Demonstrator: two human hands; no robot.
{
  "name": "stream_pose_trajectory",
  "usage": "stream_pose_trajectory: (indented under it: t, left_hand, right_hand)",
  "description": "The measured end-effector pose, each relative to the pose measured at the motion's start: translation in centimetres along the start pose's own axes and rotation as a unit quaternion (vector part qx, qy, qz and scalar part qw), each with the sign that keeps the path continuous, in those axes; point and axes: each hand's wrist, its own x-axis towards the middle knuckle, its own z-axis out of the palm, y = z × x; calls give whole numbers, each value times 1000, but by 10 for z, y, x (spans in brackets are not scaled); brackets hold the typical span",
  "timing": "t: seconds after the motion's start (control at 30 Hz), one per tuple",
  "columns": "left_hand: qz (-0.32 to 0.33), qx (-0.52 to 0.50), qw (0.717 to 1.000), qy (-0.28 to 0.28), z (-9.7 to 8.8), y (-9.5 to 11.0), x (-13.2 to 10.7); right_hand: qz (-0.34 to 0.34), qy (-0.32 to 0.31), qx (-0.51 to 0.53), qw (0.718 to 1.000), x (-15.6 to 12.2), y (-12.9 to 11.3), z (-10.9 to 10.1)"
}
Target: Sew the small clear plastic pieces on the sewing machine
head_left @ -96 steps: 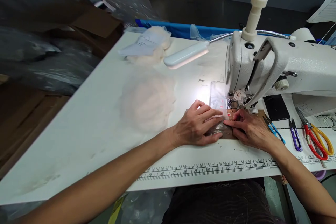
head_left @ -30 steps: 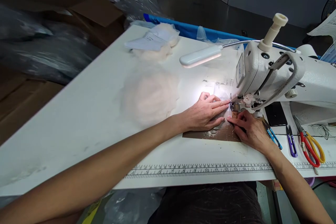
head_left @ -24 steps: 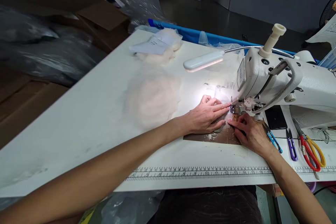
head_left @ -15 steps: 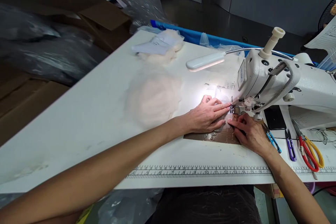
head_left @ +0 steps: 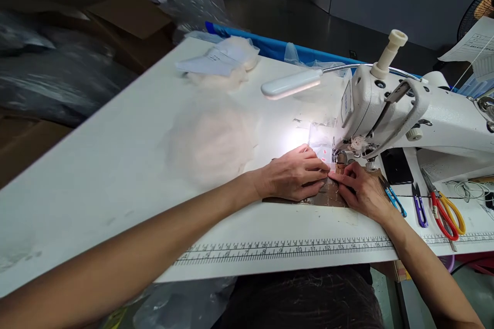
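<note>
A thin, sheer white piece of fabric with small red marks lies under the lamp's glow, beside the needle of the white sewing machine. My left hand is closed on the near edge of this fabric, its fingers bent and pressed together. From the other side, my right hand pinches the same edge with thumb and forefinger, just in front of the presser foot. The fingertips of both hands almost meet. Below them is a brown, shiny plate. Part of the fabric is hidden under my fingers.
Blue thread snips, purple snips, red-and-yellow-handled scissors and a black phone lie right of my right hand. A pale sheer heap and labelled pieces are at left. A lamp overhangs the table.
My left hand has gone from lying flat on the fabric to bent fingers at its near edge, drawn back from the needle. More fabric shows. The view has shifted slightly.
</note>
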Motion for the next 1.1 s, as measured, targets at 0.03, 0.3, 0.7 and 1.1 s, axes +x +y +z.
stream_pose_trajectory:
  t: [0.03, 0.3, 0.7, 1.1]
  left_hand:
    - [-5, -2, 1000, -4, -1, 1, 0]
    - [-20, 24, 999, -40, -3, 3, 0]
    - [-18, 29, 999, -32, -3, -2, 2]
    - [8, 5, 999, 35, 3, -14, 5]
  right_hand:
    - [3, -1, 1, 1000, 0, -1, 0]
    - [30, -15, -16, 999, 2, -7, -2]
    - [50, -33, -17, 998, 3, -5, 0]
    - [96, 101, 135, 981, 0, 8, 9]
